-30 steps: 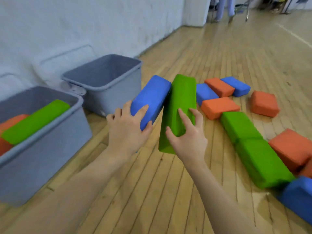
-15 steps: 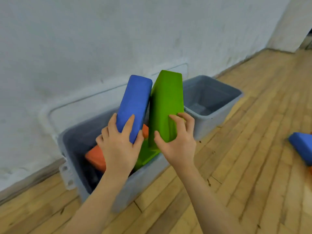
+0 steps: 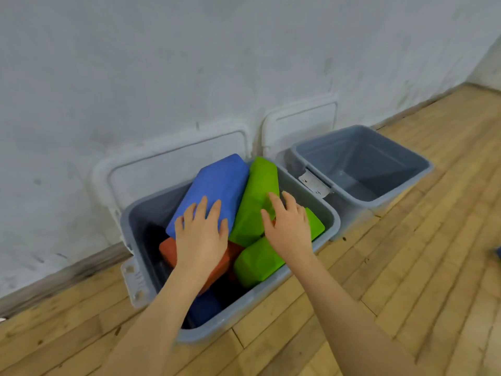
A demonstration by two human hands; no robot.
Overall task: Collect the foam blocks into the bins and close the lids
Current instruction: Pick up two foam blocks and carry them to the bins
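A grey bin [image 3: 329, 213] stands by the wall and holds several foam blocks. A blue block [image 3: 217, 183] and a long green block [image 3: 257, 191] lie slanted on top, side by side. My left hand [image 3: 202, 234] rests flat on the blue block's near end, fingers spread. My right hand [image 3: 288, 225] lies with straight fingers on the green block. Under them are an orange block [image 3: 168, 249], another green block [image 3: 257, 263] and a dark blue block [image 3: 203, 305] at the bottom.
A second grey bin [image 3: 412, 183], with nothing inside, stands to the right. Two white lids [image 3: 173, 164] [image 3: 301, 120] lean on the wall behind the bins. Wooden floor lies all around. A bit of blue shows at the right edge [image 3: 498, 252].
Both blocks went from being held upright over the bin to lying inside it on the other blocks. My fingers have uncurled and now lie flat on them.
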